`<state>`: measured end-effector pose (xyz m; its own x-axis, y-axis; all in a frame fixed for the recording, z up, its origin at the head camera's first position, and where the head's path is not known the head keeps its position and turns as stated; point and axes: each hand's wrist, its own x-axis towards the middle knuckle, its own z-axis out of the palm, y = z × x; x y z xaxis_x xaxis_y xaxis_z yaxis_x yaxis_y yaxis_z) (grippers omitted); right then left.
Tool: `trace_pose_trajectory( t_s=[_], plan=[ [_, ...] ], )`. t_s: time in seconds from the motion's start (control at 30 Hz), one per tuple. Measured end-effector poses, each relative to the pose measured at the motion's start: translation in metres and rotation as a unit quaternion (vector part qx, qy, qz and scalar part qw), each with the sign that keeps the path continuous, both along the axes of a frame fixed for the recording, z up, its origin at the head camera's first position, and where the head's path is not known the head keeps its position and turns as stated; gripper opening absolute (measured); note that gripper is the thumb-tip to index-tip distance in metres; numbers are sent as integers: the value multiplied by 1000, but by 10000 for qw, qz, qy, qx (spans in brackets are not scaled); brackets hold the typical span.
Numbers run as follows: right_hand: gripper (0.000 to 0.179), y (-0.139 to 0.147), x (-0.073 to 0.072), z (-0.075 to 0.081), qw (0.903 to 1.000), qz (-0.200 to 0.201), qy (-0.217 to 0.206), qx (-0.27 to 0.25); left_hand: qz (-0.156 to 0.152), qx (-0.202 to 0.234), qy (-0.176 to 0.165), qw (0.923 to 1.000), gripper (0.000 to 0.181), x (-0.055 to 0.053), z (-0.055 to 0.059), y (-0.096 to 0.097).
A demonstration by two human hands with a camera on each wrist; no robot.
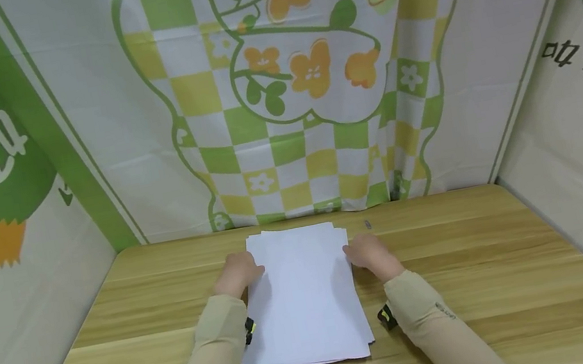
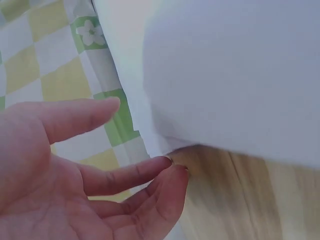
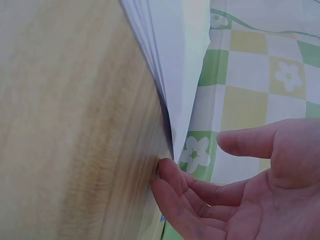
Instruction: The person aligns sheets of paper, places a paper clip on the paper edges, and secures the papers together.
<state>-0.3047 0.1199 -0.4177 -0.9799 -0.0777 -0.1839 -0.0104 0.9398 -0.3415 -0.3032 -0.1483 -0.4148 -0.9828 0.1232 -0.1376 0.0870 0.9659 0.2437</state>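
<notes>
A loosely aligned stack of white paper [image 1: 306, 296] lies flat on the wooden table, its sheets a little uneven at the far and near edges. At the stack's upper left edge is my left hand [image 1: 238, 272]. In the left wrist view its fingertips [image 2: 162, 162] reach the edge of the sheets, and the thumb stands apart from them. My right hand [image 1: 371, 252] is across from it, at the upper right edge. The right wrist view shows its fingertips [image 3: 169, 167] against the sheets' edge, with the thumb held away. Neither hand pinches the paper.
A small grey metal piece, perhaps a paper clip [image 1: 367, 224], lies on the wooden table [image 1: 473, 280] beyond the right hand. Patterned curtains [image 1: 302, 173] hang along the table's far edge, and printed cloth walls stand at both sides.
</notes>
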Motion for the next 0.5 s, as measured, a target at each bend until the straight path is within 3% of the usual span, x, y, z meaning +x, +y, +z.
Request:
trace_pose_trajectory(
  t_s=[0.17,0.5],
  plan=[
    [44,-2,-1,0,9997,-131,-62,-185,87,-23,141,9999,31,0,-2,0],
    [40,-5,0,1,9966,-408,-179,-692,522,291,-85,9982,38,2,0,3]
  ],
)
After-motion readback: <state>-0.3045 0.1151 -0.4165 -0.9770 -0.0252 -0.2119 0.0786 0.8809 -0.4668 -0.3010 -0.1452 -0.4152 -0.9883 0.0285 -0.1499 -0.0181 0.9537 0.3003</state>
